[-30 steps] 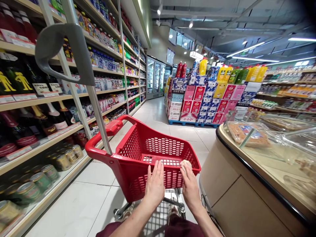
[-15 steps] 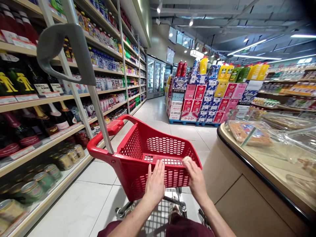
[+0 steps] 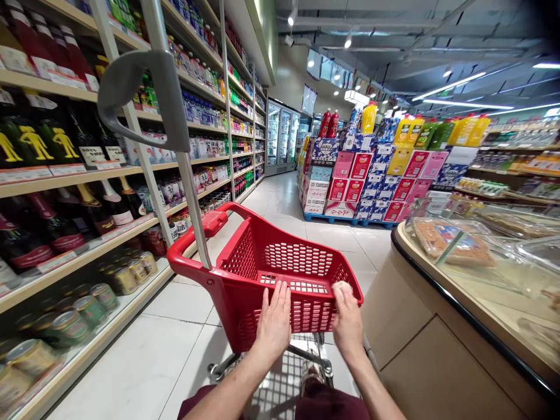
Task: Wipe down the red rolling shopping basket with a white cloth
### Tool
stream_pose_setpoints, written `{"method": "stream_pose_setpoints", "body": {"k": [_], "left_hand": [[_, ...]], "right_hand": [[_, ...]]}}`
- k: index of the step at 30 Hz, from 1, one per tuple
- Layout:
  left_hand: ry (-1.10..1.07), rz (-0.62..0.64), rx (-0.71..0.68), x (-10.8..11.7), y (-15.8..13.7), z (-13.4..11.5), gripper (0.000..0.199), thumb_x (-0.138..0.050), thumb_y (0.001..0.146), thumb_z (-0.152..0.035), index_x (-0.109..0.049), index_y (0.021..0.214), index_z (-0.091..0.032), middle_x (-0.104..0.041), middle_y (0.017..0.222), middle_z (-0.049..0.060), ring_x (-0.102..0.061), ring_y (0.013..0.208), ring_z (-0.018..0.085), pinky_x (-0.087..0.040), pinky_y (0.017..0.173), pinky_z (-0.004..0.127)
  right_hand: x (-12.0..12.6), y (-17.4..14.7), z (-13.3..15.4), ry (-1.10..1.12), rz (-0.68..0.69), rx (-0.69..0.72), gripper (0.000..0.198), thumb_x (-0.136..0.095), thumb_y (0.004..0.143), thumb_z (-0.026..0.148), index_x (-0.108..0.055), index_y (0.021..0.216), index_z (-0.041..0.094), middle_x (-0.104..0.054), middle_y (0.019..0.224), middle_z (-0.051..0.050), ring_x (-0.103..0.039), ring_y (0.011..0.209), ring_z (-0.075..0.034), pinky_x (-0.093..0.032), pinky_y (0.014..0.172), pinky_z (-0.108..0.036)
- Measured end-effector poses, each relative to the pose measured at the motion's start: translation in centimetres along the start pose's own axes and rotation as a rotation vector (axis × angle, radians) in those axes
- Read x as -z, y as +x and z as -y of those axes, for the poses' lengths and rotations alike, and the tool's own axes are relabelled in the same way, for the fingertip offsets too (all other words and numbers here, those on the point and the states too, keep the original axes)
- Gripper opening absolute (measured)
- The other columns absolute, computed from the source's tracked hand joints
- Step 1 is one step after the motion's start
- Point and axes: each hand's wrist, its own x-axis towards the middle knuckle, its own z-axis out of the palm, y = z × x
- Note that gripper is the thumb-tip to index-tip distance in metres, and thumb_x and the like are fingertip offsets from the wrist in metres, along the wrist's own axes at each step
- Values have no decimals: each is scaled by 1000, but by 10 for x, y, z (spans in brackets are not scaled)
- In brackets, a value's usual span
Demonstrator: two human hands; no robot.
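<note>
A red plastic shopping cart [image 3: 238, 283] with slotted walls stands right in front of me; only its perforated walls and floor show inside. My left hand [image 3: 275, 318] is open, fingers stretched out at the top of its near wall. Toward the right end of the same wall, my right hand [image 3: 349, 315] has its fingers curled round a small whitish wad [image 3: 341, 286], perhaps a tissue or cloth. A metal pole with a grey loop handle [image 3: 177, 105] rises from the cart's left end.
On my left, shelves [image 3: 144, 224] hold bottles and cans. A counter [image 3: 420, 309] with packed food under clear covers curves along my right. Ahead, stacked drink cartons [image 3: 350, 181] stand on blue pallets, with glass-door fridges [image 3: 282, 137] beyond. Pale floor tiles [image 3: 153, 350] run between.
The view has shifted slightly left, so the scene sits further right. My right hand has drawn its fingers in more round the whitish wad. The left hand keeps its place at the cart wall.
</note>
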Motion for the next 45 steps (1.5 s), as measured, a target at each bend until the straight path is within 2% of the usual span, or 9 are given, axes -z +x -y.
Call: {"method": "stream_pose_setpoints", "body": {"k": [3, 8, 13, 18, 24, 29, 35, 41, 45], "left_hand": [[13, 4, -2, 3, -2, 4, 64, -40, 73, -21, -24, 134, -8, -30, 139, 11, -14, 132, 23, -10, 106, 47], [57, -17, -1, 7, -10, 16, 62, -40, 75, -22, -25, 134, -9, -27, 141, 10, -13, 132, 22, -10, 107, 45], [83, -25, -3, 14, -15, 30, 61, -40, 75, -23, -27, 133, -9, -28, 140, 9, -13, 132, 21, -7, 107, 44], [113, -66, 70, 25, -25, 53, 60, -40, 74, -20, -29, 132, -10, -27, 141, 8, -10, 133, 21, -2, 108, 45], [122, -125, 47, 35, -33, 73, 59, -40, 74, -21, -31, 131, -10, -28, 140, 9, -13, 132, 21, -5, 107, 44], [157, -198, 148, 48, -40, 102, 61, -42, 72, -19, -32, 131, -9, -33, 138, 11, -17, 131, 23, -8, 106, 46], [148, -316, 112, 63, -51, 124, 62, -41, 74, -18, -24, 133, -8, -35, 136, 13, -20, 130, 22, -9, 107, 45], [177, -340, 239, 72, -60, 152, 67, -43, 73, -23, -21, 134, -7, -38, 134, 16, -27, 128, 24, -5, 106, 47], [180, -332, 255, 72, -63, 157, 64, -42, 72, -23, -26, 133, -7, -39, 133, 16, -28, 127, 25, -2, 106, 48]], "right_hand": [[-1, 1, 13, 90, 75, 170, 63, -26, 74, -1, -35, 131, 22, -39, 134, -5, -28, 127, -17, -30, 101, -41], [-2, 10, 28, 81, -17, 36, 66, -27, 70, -3, -35, 131, 24, -42, 132, -5, -35, 123, -18, -33, 98, -42], [-11, 6, 58, 176, 81, 258, 66, -27, 72, -2, -32, 132, 22, -38, 135, -7, -29, 126, -18, -33, 99, -41], [-11, 9, 67, 99, 48, 43, 65, -26, 71, -4, -36, 130, 22, -43, 131, -7, -34, 124, -18, -35, 96, -40], [-15, 13, 104, 238, 154, 276, 70, -27, 67, -5, -33, 132, 21, -35, 137, -4, -26, 128, -15, -30, 100, -36], [-21, 18, 106, 234, 59, 74, 64, -27, 71, -4, -40, 128, 22, -46, 129, -6, -35, 123, -17, -35, 96, -39], [-29, 23, 174, 492, 110, 284, 69, -28, 70, -4, -31, 133, 23, -36, 137, -4, -27, 128, -16, -30, 102, -39], [-33, 33, 227, 583, 9, 196, 62, -27, 74, -3, -35, 131, 22, -42, 132, -5, -30, 126, -14, -32, 101, -39], [-32, 35, 256, 561, 62, 402, 57, -35, 76, 2, -36, 131, 19, -39, 134, -9, -28, 127, -18, -31, 101, -41]]}}
